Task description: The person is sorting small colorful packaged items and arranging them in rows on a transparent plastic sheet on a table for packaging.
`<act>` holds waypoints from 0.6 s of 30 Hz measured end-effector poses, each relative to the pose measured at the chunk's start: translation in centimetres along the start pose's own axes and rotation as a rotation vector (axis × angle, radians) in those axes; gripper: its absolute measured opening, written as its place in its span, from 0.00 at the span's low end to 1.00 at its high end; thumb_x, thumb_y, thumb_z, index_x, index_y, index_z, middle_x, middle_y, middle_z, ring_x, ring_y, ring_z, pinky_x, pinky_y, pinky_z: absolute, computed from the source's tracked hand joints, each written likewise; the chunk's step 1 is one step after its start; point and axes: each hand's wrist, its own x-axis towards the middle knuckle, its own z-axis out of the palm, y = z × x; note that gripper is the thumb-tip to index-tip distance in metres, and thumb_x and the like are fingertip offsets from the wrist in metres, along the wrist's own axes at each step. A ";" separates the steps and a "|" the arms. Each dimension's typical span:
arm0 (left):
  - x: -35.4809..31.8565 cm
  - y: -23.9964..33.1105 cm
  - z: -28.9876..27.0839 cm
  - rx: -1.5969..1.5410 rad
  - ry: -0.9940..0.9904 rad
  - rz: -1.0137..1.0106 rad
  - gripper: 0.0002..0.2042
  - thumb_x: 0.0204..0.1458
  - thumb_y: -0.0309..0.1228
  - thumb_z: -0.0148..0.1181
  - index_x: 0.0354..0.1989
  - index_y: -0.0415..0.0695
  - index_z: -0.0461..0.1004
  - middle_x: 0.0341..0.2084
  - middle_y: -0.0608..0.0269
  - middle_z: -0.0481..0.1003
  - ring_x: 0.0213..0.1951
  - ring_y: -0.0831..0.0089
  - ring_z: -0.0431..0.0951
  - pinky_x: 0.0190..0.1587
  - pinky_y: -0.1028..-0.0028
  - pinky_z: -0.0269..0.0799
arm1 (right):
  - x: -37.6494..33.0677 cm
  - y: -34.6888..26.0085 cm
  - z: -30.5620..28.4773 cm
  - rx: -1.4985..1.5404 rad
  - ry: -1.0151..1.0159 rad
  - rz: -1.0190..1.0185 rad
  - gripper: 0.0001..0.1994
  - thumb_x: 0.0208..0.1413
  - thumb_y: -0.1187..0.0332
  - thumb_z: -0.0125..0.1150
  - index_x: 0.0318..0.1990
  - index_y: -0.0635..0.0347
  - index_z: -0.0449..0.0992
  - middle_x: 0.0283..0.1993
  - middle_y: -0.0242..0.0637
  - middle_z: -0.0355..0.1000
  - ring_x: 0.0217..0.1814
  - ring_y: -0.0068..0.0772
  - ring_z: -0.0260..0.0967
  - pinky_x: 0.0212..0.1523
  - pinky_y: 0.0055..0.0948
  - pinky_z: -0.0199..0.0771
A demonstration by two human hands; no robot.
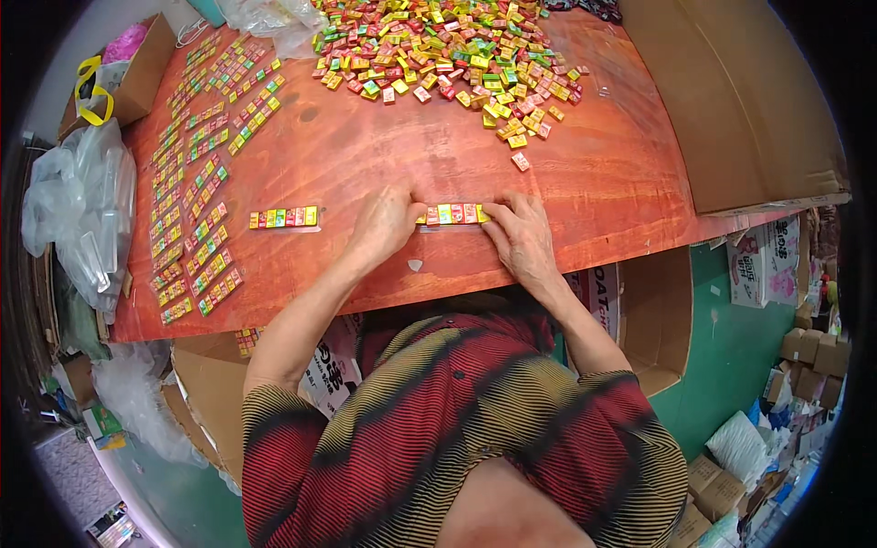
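A short row of small red, yellow and green boxes (454, 215) lies on the red table in front of me, over a clear plastic strip or tray. My left hand (389, 222) has its fingers curled in at the row's left end. At the other end, the bent thumb and fingers of my right hand (521, 236) press against the boxes, so the row sits squeezed between both hands. To the left of my left hand lies another row of boxes (285, 217), also on clear plastic, with neither hand touching it.
Loose boxes (438, 46) form a big heap at the table's far side. Many lined-up rows (210, 242) cover the left part. A cardboard carton (740, 110) stands at the right edge, and clear plastic bags (78, 205) hang at the left. A small pale piece (415, 266) lies near the front edge.
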 end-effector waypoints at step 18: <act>-2.8 0.3 4.1 0.472 0.149 0.401 0.33 0.44 0.45 0.55 0.57 0.42 0.56 0.58 0.50 0.53 0.60 0.51 0.50 0.56 0.46 0.48 | -0.9 -0.7 -0.1 -0.232 -0.376 -0.041 0.38 0.41 0.53 0.58 0.59 0.63 0.54 0.64 0.47 0.47 0.68 0.50 0.38 0.63 0.53 0.35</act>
